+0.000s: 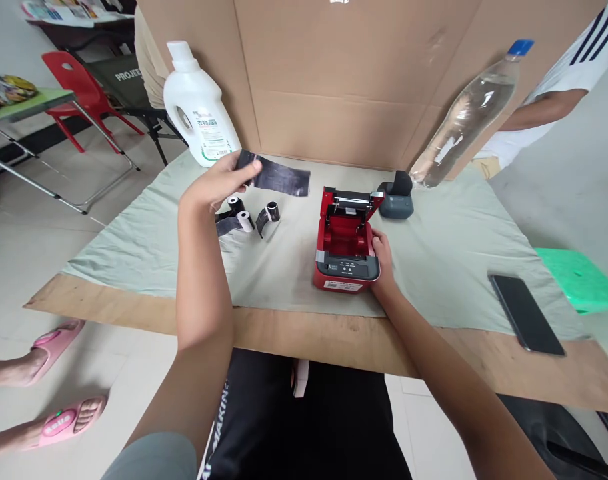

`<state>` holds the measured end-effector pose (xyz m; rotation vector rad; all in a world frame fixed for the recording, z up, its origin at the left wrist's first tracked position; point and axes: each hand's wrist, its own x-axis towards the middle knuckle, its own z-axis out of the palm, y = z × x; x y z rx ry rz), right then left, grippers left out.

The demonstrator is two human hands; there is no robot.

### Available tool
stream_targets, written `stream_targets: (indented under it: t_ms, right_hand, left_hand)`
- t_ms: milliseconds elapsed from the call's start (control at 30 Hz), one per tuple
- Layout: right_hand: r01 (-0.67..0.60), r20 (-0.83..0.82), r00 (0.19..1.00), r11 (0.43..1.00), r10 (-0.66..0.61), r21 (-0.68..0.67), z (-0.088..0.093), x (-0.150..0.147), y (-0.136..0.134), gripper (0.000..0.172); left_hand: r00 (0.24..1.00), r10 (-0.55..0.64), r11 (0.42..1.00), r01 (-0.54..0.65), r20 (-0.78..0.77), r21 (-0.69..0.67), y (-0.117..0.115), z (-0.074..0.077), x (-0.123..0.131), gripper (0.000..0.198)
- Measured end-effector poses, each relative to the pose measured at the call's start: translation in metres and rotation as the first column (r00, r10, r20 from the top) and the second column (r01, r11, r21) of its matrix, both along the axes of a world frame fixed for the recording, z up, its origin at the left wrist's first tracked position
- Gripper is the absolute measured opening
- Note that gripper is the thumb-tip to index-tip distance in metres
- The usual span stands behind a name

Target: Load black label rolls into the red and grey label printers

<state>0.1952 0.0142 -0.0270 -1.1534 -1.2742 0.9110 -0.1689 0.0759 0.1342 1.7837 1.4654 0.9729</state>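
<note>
While the left hand (220,179) pinches a dark paper strip (284,179) over the left half of the table (309,327), the right hand (383,261), well apart, grips the red receipt printer (340,272), lid up, near the front edge, mid-width. Green cloth (459,260) stretches from there to the smartphone (527,313) by the right front corner; paper rolls (245,221) lie left, cardboard (334,80) along the back edge.

Grey-blue short sleeve (151,460); black pants (329,427), white lettering (221,413) down side, perhaps "MAKING".
</note>
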Motion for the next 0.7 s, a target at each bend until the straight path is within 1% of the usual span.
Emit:
stream_targets:
  t_ms: [67, 100, 167, 200, 233, 300, 367, 500, 567, 633, 700]
  right_hand:
    - [0.022, -0.064, 0.998, 1.0, -0.023, -0.023, 0.004, -0.001, -0.002, 0.048]
    - [0.034, -0.098, 0.995, 0.999, -0.037, -0.035, 0.007, -0.002, -0.003, 0.046]
    - [0.034, -0.122, 0.992, 0.999, -0.038, -0.037, 0.011, -0.003, -0.004, 0.044]
    - [0.033, -0.132, 0.991, 0.999, -0.038, -0.035, 0.012, -0.004, -0.005, 0.043]
    - [0.033, -0.14, 0.989, 0.999, -0.038, -0.034, 0.012, -0.004, -0.005, 0.043]
    - [0.024, -0.146, 0.989, 0.999, -0.03, -0.04, 0.011, -0.004, -0.004, 0.044]
    - [0.021, -0.142, 0.989, 0.999, -0.028, -0.048, 0.008, -0.003, -0.003, 0.045]
    - [0.023, -0.137, 0.99, 0.998, -0.031, -0.056, 0.002, 0.0, 0.001, 0.046]
    - [0.02, -0.138, 0.99, 0.998, -0.028, -0.059, 0.001, 0.001, 0.002, 0.047]
    - [0.021, -0.144, 0.989, 0.998, -0.029, -0.06, 0.001, 0.001, 0.002, 0.047]
    - [0.021, -0.146, 0.989, 0.998, -0.03, -0.059, 0.002, 0.001, 0.001, 0.046]
  left_hand:
    - [0.979, 0.138, 0.99, -0.132, 0.153, -0.044, 0.014, -0.01, -0.006, 0.047]
    - [0.946, 0.193, 0.98, -0.177, 0.258, -0.087, 0.021, -0.015, -0.008, 0.046]
    - [0.872, 0.248, 0.967, -0.198, 0.423, -0.16, 0.034, -0.025, -0.01, 0.046]
    - [0.848, 0.253, 0.965, -0.189, 0.465, -0.179, 0.039, -0.029, -0.011, 0.046]
    - [0.842, 0.246, 0.967, -0.183, 0.48, -0.176, 0.043, -0.034, -0.012, 0.043]
    - [0.858, 0.228, 0.973, -0.189, 0.459, -0.129, 0.047, -0.041, -0.014, 0.038]
    - [0.88, 0.233, 0.972, -0.227, 0.413, -0.065, 0.047, -0.048, -0.015, 0.036]
    - [0.887, 0.294, 0.949, -0.317, 0.356, 0.005, 0.05, -0.059, -0.014, 0.044]
    - [0.889, 0.318, 0.935, -0.351, 0.33, 0.046, 0.054, -0.065, -0.015, 0.043]
    - [0.902, 0.341, 0.923, -0.375, 0.264, 0.089, 0.059, -0.071, -0.016, 0.037]
    - [0.91, 0.387, 0.907, -0.405, 0.15, 0.12, 0.061, -0.075, -0.018, 0.035]
